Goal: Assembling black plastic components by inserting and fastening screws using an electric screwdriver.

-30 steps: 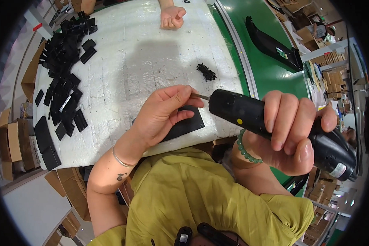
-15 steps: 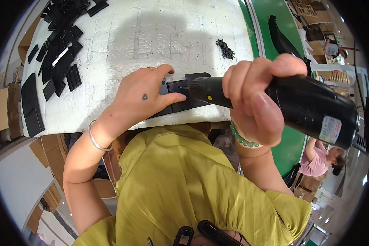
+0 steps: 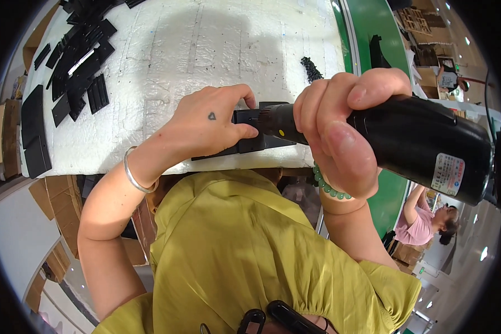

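Note:
A black flat plastic piece [image 3: 251,145] lies near the front edge of the white foam-covered table. My left hand [image 3: 203,121] holds it, thumb and index finger closed about its near and far sides. In my right hand [image 3: 345,136] is a black electric screwdriver [image 3: 428,145], gripped around its body and lying almost level. Its nose points left over the plastic piece, close to my left fingertips. Whether the bit touches a screw there cannot be made out. Beyond my right hand lies a small heap of black screws [image 3: 310,69].
Many black plastic pieces [image 3: 97,92] are piled at the table's left, beside a long black panel [image 3: 35,133]. A green surface [image 3: 367,22] runs along the right, with a black curved part on it. Cardboard boxes [image 3: 61,209] stand lower left. A person in pink [image 3: 420,222] is at the far right.
My left hand and the plastic piece have shifted slightly right in the picture. The screwdriver's nose stays over the piece, still in my right hand. The whole view has tilted a little.

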Tool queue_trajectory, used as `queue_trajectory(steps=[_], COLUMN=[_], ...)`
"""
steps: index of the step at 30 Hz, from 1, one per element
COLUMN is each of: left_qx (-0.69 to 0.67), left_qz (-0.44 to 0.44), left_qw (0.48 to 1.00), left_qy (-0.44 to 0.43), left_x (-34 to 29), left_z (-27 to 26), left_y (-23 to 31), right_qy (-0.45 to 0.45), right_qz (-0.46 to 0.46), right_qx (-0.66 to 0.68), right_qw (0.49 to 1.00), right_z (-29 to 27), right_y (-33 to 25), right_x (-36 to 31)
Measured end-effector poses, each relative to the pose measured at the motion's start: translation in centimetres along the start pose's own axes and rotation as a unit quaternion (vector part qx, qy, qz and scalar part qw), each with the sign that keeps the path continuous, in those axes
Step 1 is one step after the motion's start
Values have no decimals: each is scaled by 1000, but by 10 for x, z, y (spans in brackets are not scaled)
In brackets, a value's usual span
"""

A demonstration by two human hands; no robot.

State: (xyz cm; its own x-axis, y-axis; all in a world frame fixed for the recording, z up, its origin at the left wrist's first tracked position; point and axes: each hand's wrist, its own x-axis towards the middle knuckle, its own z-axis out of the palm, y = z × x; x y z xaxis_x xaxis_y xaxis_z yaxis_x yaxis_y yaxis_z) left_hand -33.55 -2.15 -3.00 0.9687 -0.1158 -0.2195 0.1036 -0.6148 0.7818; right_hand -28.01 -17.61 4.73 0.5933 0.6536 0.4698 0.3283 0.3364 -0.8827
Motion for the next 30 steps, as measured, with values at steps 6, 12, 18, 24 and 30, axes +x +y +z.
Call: queue_trajectory(steps=[6,12,18,24,30], left_qx=[-11,-17,-32,-56,-20], left_qz=[-15,-11,16,-7,30], left_qw=[1000,1000,999,998,998], left_qy=[-12,-17,6,3,59], left_x=[1,1,5,5,-6], left_z=[-2,-4,1,-13,-32], left_y=[-2,0,-3,-2,0], right_qy=[5,-7,-28,138,306], right_qz=[33,33,24,-23,-129], right_qx=[-7,6,-24,55,7], right_qw=[999,999,999,989,943], right_z=[8,7,2,-18,-102], right_y=[4,7,6,-8,-3], right_x=[8,9,10,19,17])
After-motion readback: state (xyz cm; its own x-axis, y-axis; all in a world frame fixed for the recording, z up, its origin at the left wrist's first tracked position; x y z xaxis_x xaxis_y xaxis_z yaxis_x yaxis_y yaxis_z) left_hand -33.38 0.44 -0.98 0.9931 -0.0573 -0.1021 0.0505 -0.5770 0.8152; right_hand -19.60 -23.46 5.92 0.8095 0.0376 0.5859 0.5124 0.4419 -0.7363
